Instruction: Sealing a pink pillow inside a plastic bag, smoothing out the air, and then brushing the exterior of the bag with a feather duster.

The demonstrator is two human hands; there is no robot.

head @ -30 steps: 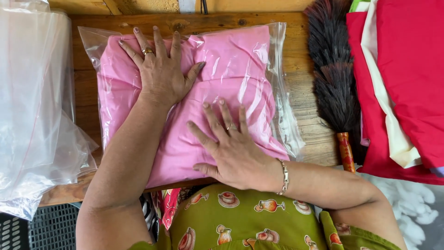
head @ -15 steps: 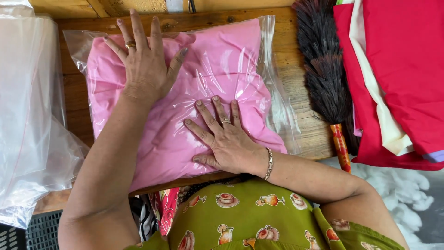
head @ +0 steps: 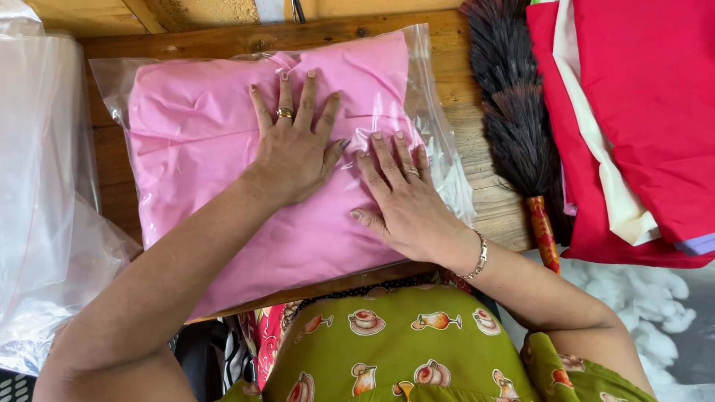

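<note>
A folded pink cloth (head: 201, 149) lies sealed inside a clear plastic bag (head: 439, 149) on a wooden table (head: 491, 201). My left hand (head: 294, 145) presses flat on the middle of the bag, fingers spread, a ring on one finger. My right hand (head: 402, 197) lies flat just to its right, near the bag's right side, also ringed, with a bracelet at the wrist. Both palms rest on the plastic and grip nothing.
A dark feather duster (head: 514, 112) with a red handle lies right of the bag. Stacked red, cream and lilac cloths (head: 640, 126) fill the far right. A heap of clear plastic bags (head: 45, 201) sits at the left. My green patterned dress (head: 402, 350) is below.
My left hand slid from the bag's top left corner to its middle. My right hand moved up and to the right. The two hands now lie side by side.
</note>
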